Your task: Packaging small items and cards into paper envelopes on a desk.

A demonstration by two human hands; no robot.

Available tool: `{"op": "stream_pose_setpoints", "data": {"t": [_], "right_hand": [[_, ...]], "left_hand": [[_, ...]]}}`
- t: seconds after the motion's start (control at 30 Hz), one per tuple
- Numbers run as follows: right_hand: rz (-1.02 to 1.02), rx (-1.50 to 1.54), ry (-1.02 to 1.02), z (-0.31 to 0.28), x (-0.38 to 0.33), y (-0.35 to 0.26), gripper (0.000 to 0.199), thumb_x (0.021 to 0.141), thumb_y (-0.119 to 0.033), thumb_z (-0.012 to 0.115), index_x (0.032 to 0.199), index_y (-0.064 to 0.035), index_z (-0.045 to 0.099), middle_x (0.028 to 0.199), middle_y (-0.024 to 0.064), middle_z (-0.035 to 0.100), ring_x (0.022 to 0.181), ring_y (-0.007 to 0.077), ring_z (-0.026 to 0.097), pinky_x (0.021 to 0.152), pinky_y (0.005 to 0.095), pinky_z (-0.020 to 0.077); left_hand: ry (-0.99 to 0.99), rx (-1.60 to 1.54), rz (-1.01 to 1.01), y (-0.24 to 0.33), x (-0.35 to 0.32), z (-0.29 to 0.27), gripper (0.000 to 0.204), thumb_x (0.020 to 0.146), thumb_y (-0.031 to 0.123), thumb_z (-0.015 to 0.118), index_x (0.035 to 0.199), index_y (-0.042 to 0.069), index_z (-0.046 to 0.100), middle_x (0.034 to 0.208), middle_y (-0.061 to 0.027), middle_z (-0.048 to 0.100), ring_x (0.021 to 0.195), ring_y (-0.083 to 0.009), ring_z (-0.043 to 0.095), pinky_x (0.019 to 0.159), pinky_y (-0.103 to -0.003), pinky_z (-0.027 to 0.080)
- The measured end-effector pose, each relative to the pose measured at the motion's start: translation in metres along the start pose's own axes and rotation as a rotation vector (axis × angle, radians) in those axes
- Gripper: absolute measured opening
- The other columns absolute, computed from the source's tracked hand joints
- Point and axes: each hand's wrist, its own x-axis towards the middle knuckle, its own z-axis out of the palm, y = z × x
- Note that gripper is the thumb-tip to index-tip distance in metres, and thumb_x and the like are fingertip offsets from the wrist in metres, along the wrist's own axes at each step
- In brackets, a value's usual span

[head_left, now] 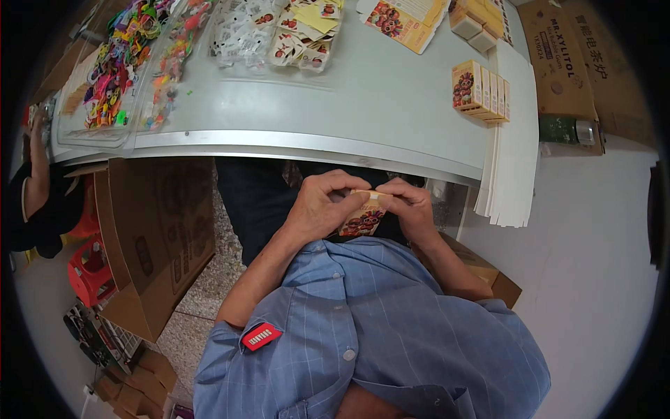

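Just past the table's front edge, above my lap, I hold a small yellow printed cardboard box (361, 222). It stands roughly upright, its top edge toward my fingertips. My left hand (322, 204) grips the top left, thumb and bent fingers pinching the rim. On the top right, my right hand (409, 207) pinches in the same way, its thumb close to the left thumb. A pale flap shows between the two thumbs. The lower part of the box reaches my blue shirt.
On the grey table (279, 105), a tray of colourful trinkets (118, 77) lies left, beside a tray of small packets (307, 35). Flat yellow cartons (401, 24) lie at the back. Several folded boxes (480, 91) and long white strips (508, 167) are right. Another person (42, 188) is far left.
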Motion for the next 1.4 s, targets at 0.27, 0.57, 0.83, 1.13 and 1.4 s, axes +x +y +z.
{"op": "stream_pose_setpoints", "data": {"t": [0.27, 0.57, 0.83, 1.13, 1.4], "right_hand": [[0.119, 0.057, 0.044, 0.005, 0.007, -0.003, 0.017, 0.092, -0.008, 0.066, 0.102, 0.0040, 0.073, 0.091, 0.0075, 0.066, 0.077, 0.0116, 0.059, 0.069, 0.0249, 0.0461], [0.139, 0.066, 0.010, 0.000, 0.009, 0.000, 0.017, 0.094, -0.010, 0.065, 0.101, 0.0029, 0.073, 0.090, 0.0076, 0.065, 0.075, 0.0116, 0.059, 0.063, 0.0246, 0.0461], [0.034, -0.011, -0.003, -0.005, 0.004, 0.007, 0.015, 0.093, -0.006, 0.065, 0.102, 0.0035, 0.073, 0.096, 0.0100, 0.067, 0.081, 0.0153, 0.062, 0.069, 0.0257, 0.0488], [-0.257, -0.417, -0.063, -0.001, -0.002, 0.002, 0.030, 0.086, 0.004, 0.073, 0.116, 0.0027, 0.069, 0.104, 0.0115, 0.069, 0.093, 0.0166, 0.063, 0.083, 0.0273, 0.0500], [-0.211, -0.608, 0.144, 0.014, 0.017, -0.080, 0.058, 0.086, -0.005, 0.077, 0.136, -0.0009, 0.049, 0.098, 0.0021, 0.063, 0.076, 0.0051, 0.055, 0.070, 0.0212, 0.0474]], "left_hand": [[-0.023, 0.005, -0.038, 0.000, 0.006, -0.007, 0.013, 0.087, 0.009, 0.073, 0.097, 0.001, 0.077, 0.086, -0.0057, 0.071, 0.078, -0.0094, 0.066, 0.071, -0.025, 0.053], [-0.043, 0.045, -0.083, 0.002, 0.008, -0.008, 0.013, 0.087, 0.007, 0.071, 0.096, 0.001, 0.077, 0.087, -0.0060, 0.071, 0.079, -0.0103, 0.066, 0.072, -0.025, 0.053], [-0.073, 0.039, -0.055, -0.005, 0.006, -0.005, 0.014, 0.088, 0.006, 0.071, 0.101, 0.002, 0.076, 0.091, -0.0061, 0.071, 0.082, -0.0120, 0.067, 0.073, -0.026, 0.053], [-0.052, 0.252, 0.272, -0.015, -0.007, -0.007, 0.017, 0.091, 0.007, 0.072, 0.107, 0.001, 0.074, 0.100, -0.0103, 0.073, 0.085, -0.0153, 0.069, 0.072, -0.028, 0.056], [0.262, -0.327, 0.125, 0.016, 0.015, 0.005, 0.029, 0.096, 0.008, 0.068, 0.122, -0.004, 0.065, 0.103, -0.0094, 0.070, 0.083, -0.0099, 0.067, 0.070, -0.023, 0.059]]}}
